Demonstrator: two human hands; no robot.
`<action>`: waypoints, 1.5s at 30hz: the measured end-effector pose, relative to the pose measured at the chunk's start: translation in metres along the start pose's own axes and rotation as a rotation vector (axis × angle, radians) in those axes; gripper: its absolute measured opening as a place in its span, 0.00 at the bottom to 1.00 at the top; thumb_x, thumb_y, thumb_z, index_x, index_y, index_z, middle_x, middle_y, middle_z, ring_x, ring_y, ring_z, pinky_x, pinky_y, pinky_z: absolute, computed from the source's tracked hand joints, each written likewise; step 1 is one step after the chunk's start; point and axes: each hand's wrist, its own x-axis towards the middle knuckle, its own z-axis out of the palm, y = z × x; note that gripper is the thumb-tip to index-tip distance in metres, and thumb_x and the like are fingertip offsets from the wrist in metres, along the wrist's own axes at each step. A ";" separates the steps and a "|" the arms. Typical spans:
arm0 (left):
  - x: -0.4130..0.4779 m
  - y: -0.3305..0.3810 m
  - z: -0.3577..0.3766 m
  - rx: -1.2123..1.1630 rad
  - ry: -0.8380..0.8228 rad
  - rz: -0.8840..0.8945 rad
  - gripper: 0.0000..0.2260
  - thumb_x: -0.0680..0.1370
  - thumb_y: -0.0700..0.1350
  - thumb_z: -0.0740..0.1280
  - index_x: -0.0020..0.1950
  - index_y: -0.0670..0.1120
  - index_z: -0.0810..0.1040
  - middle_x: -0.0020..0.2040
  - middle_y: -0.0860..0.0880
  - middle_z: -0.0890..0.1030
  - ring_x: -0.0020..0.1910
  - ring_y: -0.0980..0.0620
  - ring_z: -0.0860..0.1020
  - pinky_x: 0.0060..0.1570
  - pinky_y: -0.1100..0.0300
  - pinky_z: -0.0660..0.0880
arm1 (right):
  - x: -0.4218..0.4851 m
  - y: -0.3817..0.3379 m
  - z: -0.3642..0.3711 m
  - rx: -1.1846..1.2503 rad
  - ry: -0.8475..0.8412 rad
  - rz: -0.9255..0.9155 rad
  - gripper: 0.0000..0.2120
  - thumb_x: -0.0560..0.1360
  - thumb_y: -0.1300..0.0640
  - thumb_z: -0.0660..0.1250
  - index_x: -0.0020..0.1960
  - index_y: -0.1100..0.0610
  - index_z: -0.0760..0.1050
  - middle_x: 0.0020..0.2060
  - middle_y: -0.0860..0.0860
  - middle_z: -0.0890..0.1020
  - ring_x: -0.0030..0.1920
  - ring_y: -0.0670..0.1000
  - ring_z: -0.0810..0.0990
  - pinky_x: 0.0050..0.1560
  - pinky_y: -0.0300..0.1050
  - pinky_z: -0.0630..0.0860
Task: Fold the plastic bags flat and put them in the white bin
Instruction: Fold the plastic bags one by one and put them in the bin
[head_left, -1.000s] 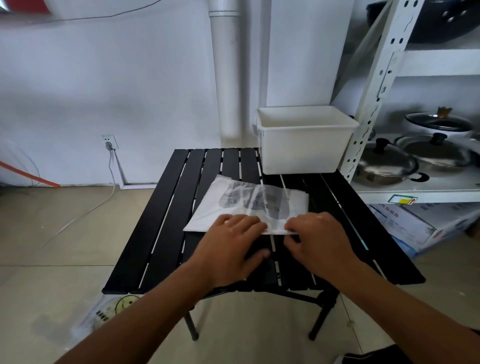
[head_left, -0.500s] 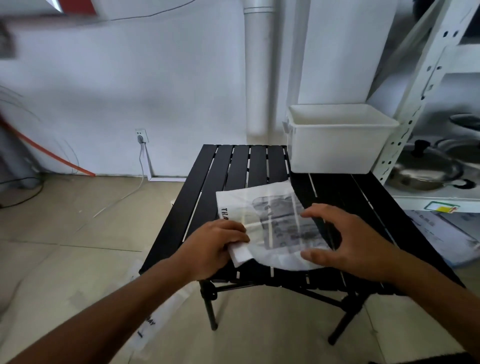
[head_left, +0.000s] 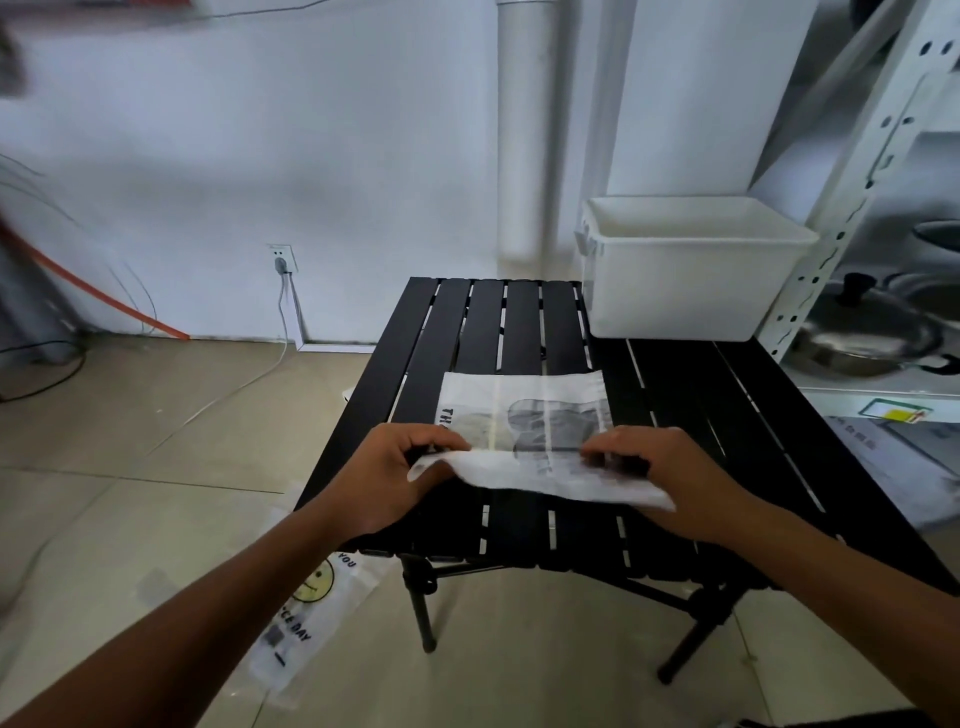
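A translucent white plastic bag with grey print lies on the black slatted table. Its near edge is lifted and curled toward the far side. My left hand pinches that edge at the left end. At the right end my right hand grips the same raised edge. The white bin stands at the table's far right corner, apart from the bag. A second plastic bag with a yellow smiley print lies on the floor under the table's left front corner.
A white metal shelf upright stands right of the bin, with pots and lids on its lower shelf. A white pipe runs down the wall behind the table. Cables trail over the tiled floor at left.
The bag was turned on the table. Both hands now hold its near edge, raised and rolling away from me, where half a second ago the right hand hovered open. The camera view shifted left.
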 end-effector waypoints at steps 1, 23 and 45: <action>0.000 -0.003 -0.001 0.043 0.037 0.008 0.11 0.75 0.36 0.71 0.54 0.49 0.84 0.50 0.54 0.85 0.52 0.55 0.82 0.54 0.61 0.79 | 0.002 0.005 0.003 0.011 0.026 -0.006 0.17 0.70 0.57 0.75 0.58 0.50 0.82 0.52 0.44 0.84 0.52 0.44 0.83 0.51 0.52 0.81; 0.040 -0.018 0.035 0.337 0.539 -0.429 0.16 0.78 0.60 0.64 0.63 0.55 0.73 0.47 0.48 0.81 0.46 0.50 0.79 0.51 0.47 0.80 | 0.046 -0.009 0.020 -0.025 0.406 0.660 0.21 0.65 0.56 0.77 0.56 0.55 0.78 0.40 0.49 0.82 0.42 0.49 0.81 0.43 0.42 0.77; 0.101 0.006 0.041 0.855 -0.122 -0.083 0.22 0.84 0.55 0.49 0.78 0.54 0.61 0.78 0.53 0.62 0.78 0.49 0.57 0.74 0.45 0.56 | 0.106 -0.048 0.042 -0.734 0.013 0.188 0.23 0.78 0.52 0.56 0.72 0.57 0.68 0.76 0.55 0.64 0.79 0.55 0.52 0.77 0.56 0.50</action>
